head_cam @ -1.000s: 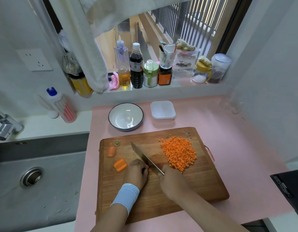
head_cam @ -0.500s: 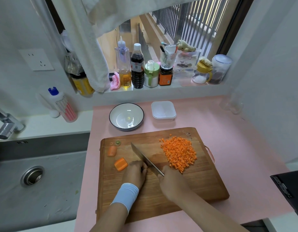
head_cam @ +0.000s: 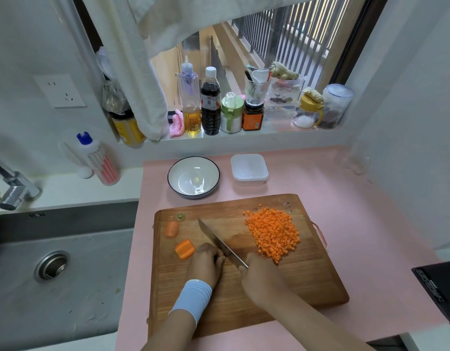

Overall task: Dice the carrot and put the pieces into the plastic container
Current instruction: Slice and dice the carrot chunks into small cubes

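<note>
View down onto a pink counter (head_cam: 358, 224) in a small kitchen with white walls. A wooden board (head_cam: 307, 282) lies on it in the lower middle of the frame. The right hand (head_cam: 262, 277) has its grip closed round the handle of a knife (head_cam: 213, 239), whose blade runs up and to the left across the board. The left hand (head_cam: 206, 267), with a pale blue wristband (head_cam: 192, 297) below it, sits knuckles up against the left side of the blade. Its fingers are curled under, and whether its grip holds anything cannot be told. A heap of diced carrot (head_cam: 272, 231) covers the right part of the board. Two carrot chunks (head_cam: 184, 249) lie apart on the left part. Above the board, on the counter, stands a square white container (head_cam: 249, 169), well apart from the carrot, with a dark-rimmed white bowl (head_cam: 193, 177) just to its left. A steel sink (head_cam: 67, 300) and tap (head_cam: 14, 188) fill the left of the frame. Across the top, a window sill (head_cam: 219, 139) carries bottles and jars. A white towel (head_cam: 138, 72) hangs at upper left, beside a wall socket (head_cam: 64, 91).
</note>
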The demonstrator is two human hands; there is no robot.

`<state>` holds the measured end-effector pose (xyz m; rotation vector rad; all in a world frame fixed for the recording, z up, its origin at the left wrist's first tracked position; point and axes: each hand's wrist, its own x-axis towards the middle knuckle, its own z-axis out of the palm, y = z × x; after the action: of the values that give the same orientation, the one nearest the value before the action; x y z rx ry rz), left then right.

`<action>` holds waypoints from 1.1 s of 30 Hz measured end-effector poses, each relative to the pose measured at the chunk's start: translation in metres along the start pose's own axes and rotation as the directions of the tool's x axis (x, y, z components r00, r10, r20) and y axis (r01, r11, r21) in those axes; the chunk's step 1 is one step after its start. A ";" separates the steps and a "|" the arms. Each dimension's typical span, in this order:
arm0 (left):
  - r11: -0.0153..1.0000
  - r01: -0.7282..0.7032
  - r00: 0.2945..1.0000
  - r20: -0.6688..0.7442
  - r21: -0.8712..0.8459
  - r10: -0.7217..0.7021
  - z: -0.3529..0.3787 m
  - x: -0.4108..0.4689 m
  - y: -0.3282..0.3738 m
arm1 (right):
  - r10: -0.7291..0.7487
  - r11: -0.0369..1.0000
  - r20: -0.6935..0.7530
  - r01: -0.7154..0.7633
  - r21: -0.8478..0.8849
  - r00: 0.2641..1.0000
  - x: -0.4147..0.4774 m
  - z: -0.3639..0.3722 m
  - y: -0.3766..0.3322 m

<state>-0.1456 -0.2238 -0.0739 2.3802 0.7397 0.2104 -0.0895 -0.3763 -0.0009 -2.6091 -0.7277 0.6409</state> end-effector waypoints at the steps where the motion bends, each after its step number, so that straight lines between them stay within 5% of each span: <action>1: 1.000 0.000 1.000 -0.005 0.005 0.001 0.001 -0.001 -0.001 | 0.004 1.000 0.003 -0.004 0.000 1.000 0.002 0.001 -0.001; 33: 1.000 -0.008 1.000 0.007 0.002 0.008 -0.002 -0.007 -0.006 | 0.013 0.999 0.017 -0.013 0.037 1.000 -0.013 -0.002 -0.002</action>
<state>-0.1552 -0.2228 -0.0762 2.3847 0.7281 0.2052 -0.0995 -0.3822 0.0057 -2.5801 -0.6977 0.6742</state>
